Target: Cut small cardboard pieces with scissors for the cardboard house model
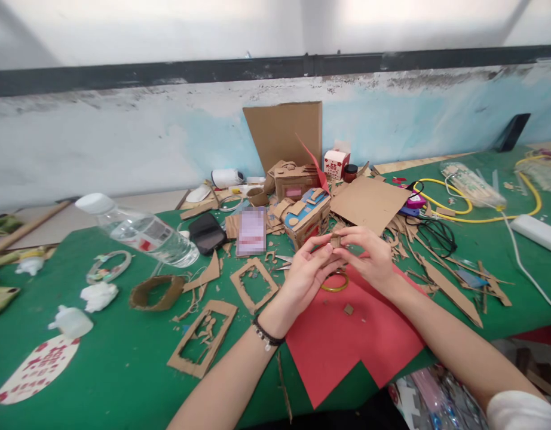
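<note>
Both hands meet over the red paper point(351, 340) on the green table. Between their fingertips is a small brown cardboard piece point(336, 240). My left hand point(305, 272), with a dark beaded bracelet at its wrist, pinches it from the left. From the right, my right hand point(369, 257) has its fingers closed on the same piece. Beneath the hands lies a yellow ring point(334, 282), partly covered by them. A tiny cardboard square point(348, 309) rests on the red paper. Scissors point(282, 261) lie just left of my left hand, partly hidden.
A water bottle point(141, 230) leans at the left. Cardboard frames point(204, 337), a cardboard ring point(156, 292) and a black case point(207, 233) lie left of the hands. Behind stand a cardboard box point(306, 218) and sheet point(369, 200). Scraps, cables and a white power strip point(538, 234) are at right.
</note>
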Available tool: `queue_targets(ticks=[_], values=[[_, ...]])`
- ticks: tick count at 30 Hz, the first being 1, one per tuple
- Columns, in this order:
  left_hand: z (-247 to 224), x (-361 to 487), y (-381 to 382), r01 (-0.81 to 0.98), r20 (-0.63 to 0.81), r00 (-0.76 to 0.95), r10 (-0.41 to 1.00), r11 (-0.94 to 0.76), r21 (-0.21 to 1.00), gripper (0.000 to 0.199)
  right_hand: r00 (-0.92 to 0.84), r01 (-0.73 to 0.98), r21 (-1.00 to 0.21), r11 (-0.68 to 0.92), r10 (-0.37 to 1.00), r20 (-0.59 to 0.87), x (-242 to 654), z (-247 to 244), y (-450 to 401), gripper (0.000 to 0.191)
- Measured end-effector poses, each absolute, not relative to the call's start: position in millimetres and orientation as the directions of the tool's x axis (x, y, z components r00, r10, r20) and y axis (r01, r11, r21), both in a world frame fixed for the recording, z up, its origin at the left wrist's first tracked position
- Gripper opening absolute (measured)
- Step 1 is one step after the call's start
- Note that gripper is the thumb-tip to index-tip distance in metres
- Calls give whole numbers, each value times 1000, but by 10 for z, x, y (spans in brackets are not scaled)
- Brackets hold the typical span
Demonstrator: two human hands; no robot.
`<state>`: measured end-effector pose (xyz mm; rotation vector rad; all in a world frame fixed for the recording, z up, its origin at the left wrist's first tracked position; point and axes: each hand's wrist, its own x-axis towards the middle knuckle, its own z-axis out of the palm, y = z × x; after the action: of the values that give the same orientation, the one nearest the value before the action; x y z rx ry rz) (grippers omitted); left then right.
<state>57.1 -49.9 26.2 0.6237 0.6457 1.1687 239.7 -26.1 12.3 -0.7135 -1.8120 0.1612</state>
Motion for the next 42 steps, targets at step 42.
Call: queue_targets(ticks=[42], values=[[246, 565, -534, -500, 4, 89, 996, 41, 865, 40, -280, 362, -239, 901, 350, 894, 2365, 76, -252, 51]])
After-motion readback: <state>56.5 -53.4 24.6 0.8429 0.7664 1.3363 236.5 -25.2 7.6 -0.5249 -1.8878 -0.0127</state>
